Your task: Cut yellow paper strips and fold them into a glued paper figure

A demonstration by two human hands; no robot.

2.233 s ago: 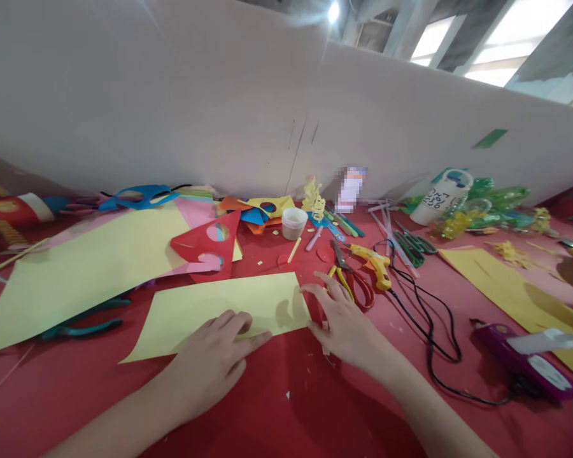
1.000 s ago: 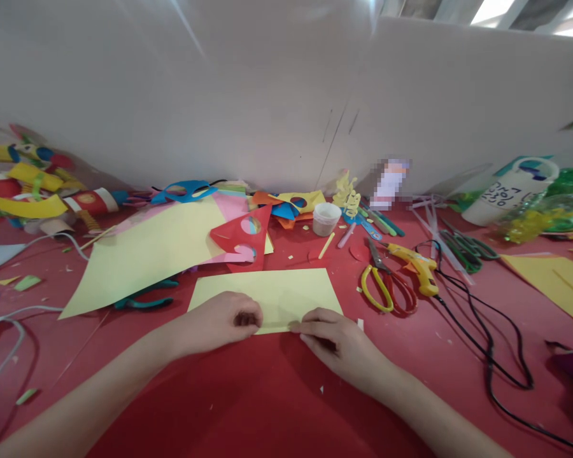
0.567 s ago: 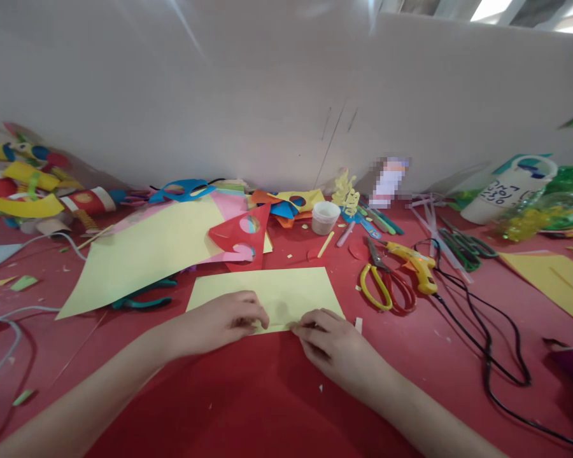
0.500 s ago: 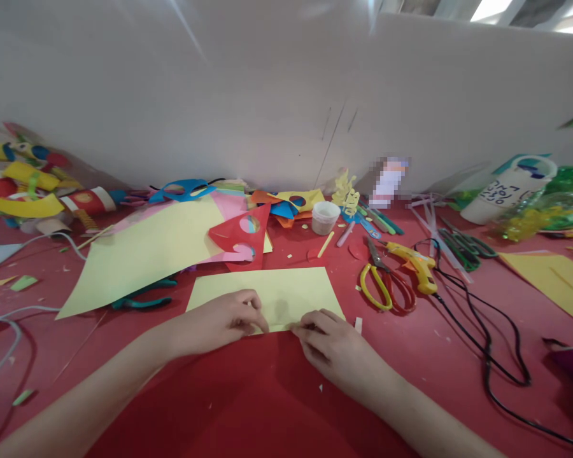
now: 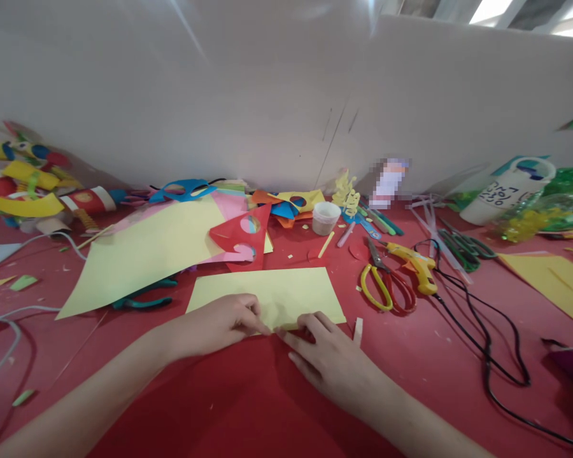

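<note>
A pale yellow sheet (image 5: pixel 286 289) lies flat in front of me, its near edge under my fingers. My left hand (image 5: pixel 236 323) rests at the sheet's near left part, fingers bent together, the index fingertip pressing near the middle of the edge. My right hand (image 5: pixel 322 350) lies at the near right part, fingers spread and slightly bent, its index fingertip close to the left one. Neither hand visibly lifts the sheet. A small pale strip (image 5: pixel 358 332) lies just right of my right hand. A red cut-out mask (image 5: pixel 239 235) is behind the sheet.
Scissors (image 5: pixel 384 280) and a yellow glue gun (image 5: pixel 417 264) with a black cord lie right. A white cup (image 5: pixel 325 218) stands behind. Larger yellow paper (image 5: pixel 148 245) covers teal-handled pliers (image 5: pixel 146 302) at left. A white container (image 5: pixel 501 191) leans at back right.
My right hand has moved left and slightly nearer me, with its index fingertip now beside my left fingertips and its fingers more spread. My left hand has barely moved.
</note>
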